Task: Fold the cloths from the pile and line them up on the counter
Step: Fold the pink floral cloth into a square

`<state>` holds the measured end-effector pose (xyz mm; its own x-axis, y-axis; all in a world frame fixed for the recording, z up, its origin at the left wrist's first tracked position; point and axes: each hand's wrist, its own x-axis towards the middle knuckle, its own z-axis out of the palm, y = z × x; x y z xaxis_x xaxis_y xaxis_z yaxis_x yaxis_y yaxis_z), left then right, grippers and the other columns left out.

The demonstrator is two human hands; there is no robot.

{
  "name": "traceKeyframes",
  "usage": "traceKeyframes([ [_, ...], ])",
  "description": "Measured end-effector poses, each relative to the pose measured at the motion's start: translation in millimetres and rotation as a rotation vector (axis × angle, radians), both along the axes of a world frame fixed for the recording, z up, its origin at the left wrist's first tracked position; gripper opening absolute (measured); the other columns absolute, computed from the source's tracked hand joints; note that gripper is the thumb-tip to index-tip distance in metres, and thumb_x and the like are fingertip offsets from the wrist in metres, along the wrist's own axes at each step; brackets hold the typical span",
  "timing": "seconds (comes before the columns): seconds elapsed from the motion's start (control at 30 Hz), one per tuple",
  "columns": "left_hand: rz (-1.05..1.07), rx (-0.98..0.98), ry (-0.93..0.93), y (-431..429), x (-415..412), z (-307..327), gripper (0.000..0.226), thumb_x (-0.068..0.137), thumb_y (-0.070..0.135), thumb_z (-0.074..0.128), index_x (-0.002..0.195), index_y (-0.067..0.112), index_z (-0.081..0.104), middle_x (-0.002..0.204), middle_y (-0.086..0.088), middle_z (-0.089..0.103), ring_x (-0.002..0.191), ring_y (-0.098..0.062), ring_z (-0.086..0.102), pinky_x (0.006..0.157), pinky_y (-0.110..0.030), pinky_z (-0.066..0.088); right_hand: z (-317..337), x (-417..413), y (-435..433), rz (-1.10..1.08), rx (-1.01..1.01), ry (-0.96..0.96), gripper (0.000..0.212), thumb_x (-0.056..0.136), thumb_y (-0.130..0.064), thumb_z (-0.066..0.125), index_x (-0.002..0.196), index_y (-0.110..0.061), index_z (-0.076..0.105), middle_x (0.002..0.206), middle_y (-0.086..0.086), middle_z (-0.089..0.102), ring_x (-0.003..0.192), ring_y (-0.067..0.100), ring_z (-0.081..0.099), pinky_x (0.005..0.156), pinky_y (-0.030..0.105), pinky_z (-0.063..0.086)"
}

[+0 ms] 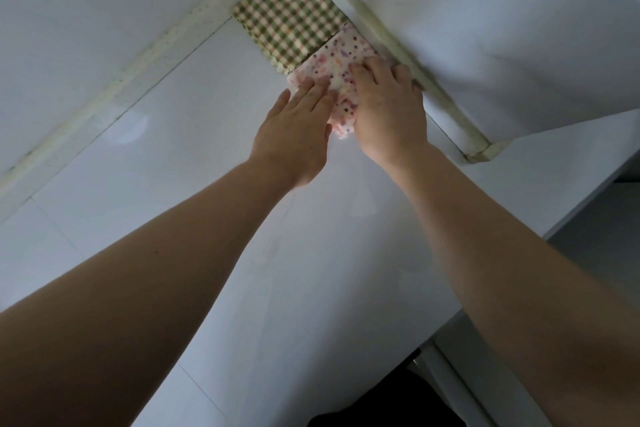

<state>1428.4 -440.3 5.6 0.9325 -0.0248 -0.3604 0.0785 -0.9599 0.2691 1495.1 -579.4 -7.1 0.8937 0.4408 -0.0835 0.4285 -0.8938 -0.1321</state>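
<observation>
We work on the white counter point(207, 191), where it runs into a corner between two walls, and the row starts there. The green checked cloth point(291, 15) lies folded flat right in that corner, its far edges against the cream trim point(377, 24). The dotted pink cloth point(341, 52) lies folded just this side of it, edge touching edge, along the same trim. Our left hand point(294, 139) and right hand point(389, 111) rest flat on it, fingers laid out and gripping nothing, pressing it down. To do this well, we judge, we should smooth outward from the middle, square its edges to the trim and the checked cloth, then lift straight up so no fold springs. The pile is out of view.
</observation>
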Motion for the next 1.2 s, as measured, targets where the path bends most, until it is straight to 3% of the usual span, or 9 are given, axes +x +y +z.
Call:
traceKeyframes([
  [0.2, -0.021, 0.004, 0.015, -2, -4, 7, 0.058, 0.107, 0.03, 0.031, 0.159, 0.014, 0.008, 0.167, -0.003, 0.002, 0.154, -0.017, -0.002, 0.123, -0.036, -0.001, 9, -1, -1, 0.014, -0.002, 0.071, 0.06, 0.083, -0.011, 0.063, 0.14, -0.009, 0.048, 0.144, 0.008, 0.047, 0.122, 0.038, 0.046, 0.084, 0.049, 0.048],
  [0.33, 0.013, -0.026, 0.009, -5, -34, 23, 0.056, 0.107, 0.024, 0.031, 0.159, 0.015, 0.012, 0.167, -0.002, 0.006, 0.154, -0.017, 0.0, 0.125, -0.035, 0.0, 23, -17, -9, 0.017, 0.121, 0.077, 0.048, 0.089, -0.007, 0.053, 0.137, -0.007, 0.051, 0.141, 0.01, 0.051, 0.123, 0.037, 0.047, 0.087, 0.047, 0.048],
  [0.43, 0.13, -0.077, 0.053, -8, -79, 47, 0.05, 0.105, 0.021, 0.036, 0.155, 0.017, 0.029, 0.162, -0.001, 0.028, 0.151, -0.017, 0.02, 0.122, -0.031, 0.013, 35, -47, -15, -0.035, 0.328, 0.136, 0.03, 0.1, -0.015, 0.046, 0.124, -0.007, 0.06, 0.122, 0.012, 0.062, 0.111, 0.032, 0.057, 0.088, 0.041, 0.05],
  [0.57, 0.32, -0.133, 0.146, -9, -153, 81, 0.041, 0.105, 0.026, 0.038, 0.144, 0.027, 0.048, 0.145, 0.008, 0.053, 0.134, -0.014, 0.046, 0.111, -0.032, 0.037, 57, -99, -14, -0.03, 0.413, 0.311, 0.028, 0.103, -0.028, 0.046, 0.114, -0.013, 0.067, 0.103, 0.004, 0.072, 0.096, 0.025, 0.066, 0.078, 0.026, 0.043],
  [0.67, 0.455, -0.136, 0.205, -8, -203, 96, 0.039, 0.105, 0.03, 0.039, 0.142, 0.031, 0.05, 0.142, 0.012, 0.054, 0.131, -0.011, 0.049, 0.107, -0.029, 0.038, 68, -138, -3, 0.065, 0.387, 0.418, 0.025, 0.101, -0.031, 0.05, 0.11, -0.018, 0.069, 0.097, 0.001, 0.075, 0.091, 0.023, 0.069, 0.081, 0.03, 0.051],
  [0.93, 0.896, -0.173, 0.226, 8, -317, 113, 0.036, 0.103, 0.036, 0.043, 0.137, 0.037, 0.055, 0.133, 0.016, 0.06, 0.116, -0.008, 0.057, 0.102, -0.03, 0.045, 83, -235, 68, 0.422, 0.326, 0.524, 0.023, 0.098, -0.031, 0.052, 0.091, -0.019, 0.071, 0.068, -0.003, 0.065, 0.063, 0.018, 0.063, 0.062, 0.034, 0.055],
  [1.07, 0.993, -0.15, 0.296, 16, -393, 122, 0.041, 0.103, 0.041, 0.04, 0.144, 0.037, 0.046, 0.134, 0.016, 0.058, 0.123, -0.007, 0.053, 0.103, -0.031, 0.045, 96, -295, 102, 0.613, 0.208, 0.55, 0.031, 0.099, -0.032, 0.047, 0.084, -0.015, 0.067, 0.068, 0.003, 0.064, 0.062, 0.025, 0.062, 0.06, 0.039, 0.055],
  [1.2, 1.129, -0.173, 0.286, 19, -478, 142, 0.037, 0.102, 0.042, 0.043, 0.136, 0.035, 0.054, 0.124, 0.011, 0.065, 0.111, -0.012, 0.062, 0.094, -0.037, 0.052, 126, -371, 125, 0.752, 0.173, 0.502, 0.031, 0.099, -0.035, 0.045, 0.088, -0.017, 0.067, 0.076, 0.005, 0.066, 0.068, 0.028, 0.064, 0.064, 0.04, 0.056],
])
